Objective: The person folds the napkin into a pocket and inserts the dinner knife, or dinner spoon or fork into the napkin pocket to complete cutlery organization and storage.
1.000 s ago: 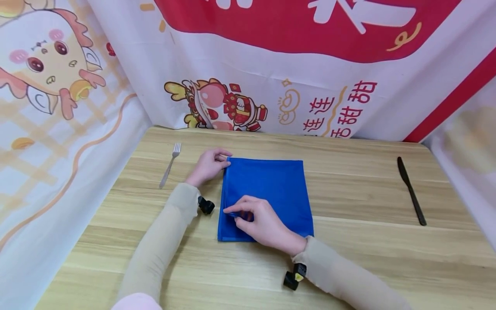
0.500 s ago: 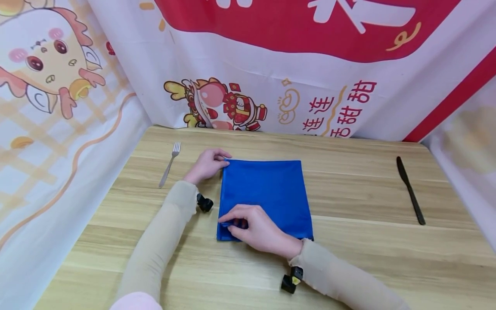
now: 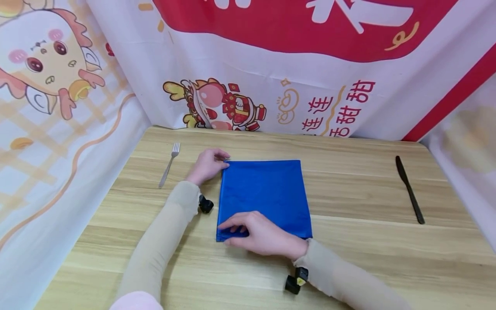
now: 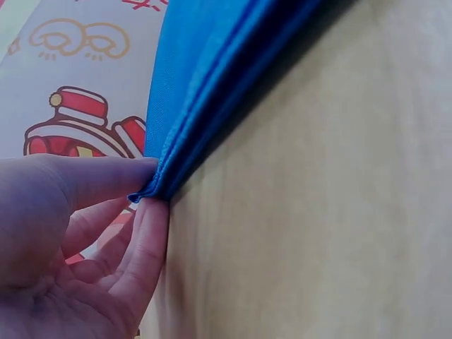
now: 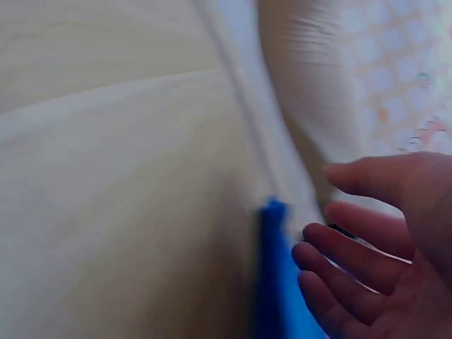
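A folded blue cloth [image 3: 267, 189] lies roughly square on the wooden table, its layered edge facing left. At its far left corner my left hand [image 3: 209, 165] pinches the fabric between thumb and fingers; the left wrist view shows the stacked layers of the cloth [image 4: 187, 120] in that grip. My right hand [image 3: 259, 234] hovers over the near left corner, thumb and fingers spread apart. In the right wrist view the fingers [image 5: 353, 258] are beside the cloth's corner [image 5: 275, 233] with a gap between them and the thumb. The right hand covers part of the cloth's near edge.
A metal fork [image 3: 169, 165] lies left of the cloth, beyond the left forearm. Far to the right is a black knife [image 3: 409, 189]. Printed white and red fabric [image 3: 248, 64] hangs along the table's back and sides.
My right hand has slid along the cloth's left edge toward the near left corner and parted its fingers from the fabric. The top layer lies flatter. My left hand stays at its corner.
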The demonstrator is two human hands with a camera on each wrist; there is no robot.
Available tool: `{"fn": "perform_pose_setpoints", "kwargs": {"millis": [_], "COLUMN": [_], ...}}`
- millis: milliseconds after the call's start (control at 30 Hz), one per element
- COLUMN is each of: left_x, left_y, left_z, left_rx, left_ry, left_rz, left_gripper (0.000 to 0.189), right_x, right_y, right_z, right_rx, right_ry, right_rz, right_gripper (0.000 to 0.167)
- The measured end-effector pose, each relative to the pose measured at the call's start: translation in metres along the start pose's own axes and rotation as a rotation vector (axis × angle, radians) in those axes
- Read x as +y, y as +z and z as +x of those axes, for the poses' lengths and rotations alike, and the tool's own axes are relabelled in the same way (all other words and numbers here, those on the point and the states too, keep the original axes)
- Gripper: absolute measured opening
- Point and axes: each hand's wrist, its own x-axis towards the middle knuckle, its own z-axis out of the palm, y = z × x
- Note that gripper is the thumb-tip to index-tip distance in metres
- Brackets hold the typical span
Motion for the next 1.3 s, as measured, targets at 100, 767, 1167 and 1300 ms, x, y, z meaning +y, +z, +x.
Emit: {"fn": "perform_pose_setpoints", "kwargs": {"millis": [100,767,1167,1300], "left_x": [0.0,0.009,0.004,0.003], "left_y": [0.0,-0.013,-0.016,-0.016], "left_z": [0.0,-0.001,0.001,0.0], "left_rx": [-0.015,-0.217,-0.22,-0.22], "left_ry": [0.006,0.015,0.02,0.038], "left_rz": [0.019,0.127,0.085,0.049], "left_gripper": [0.023,0.03,0.028,0.028], "right_x": [-0.009,0.073,0.129,0.134], "right_y": [-0.025,-0.175,-0.173,-0.171], "right_z": [-0.004,-0.016,-0.015,-0.017], "right_rx": [0.059,0.515,0.355,0.352], "right_ry": [-0.009,0.279,0.443,0.437], "right_rz": [0.023,-0.073,-0.119,-0.125], "right_gripper": [0.035,0.036,0.037,0.031]}}
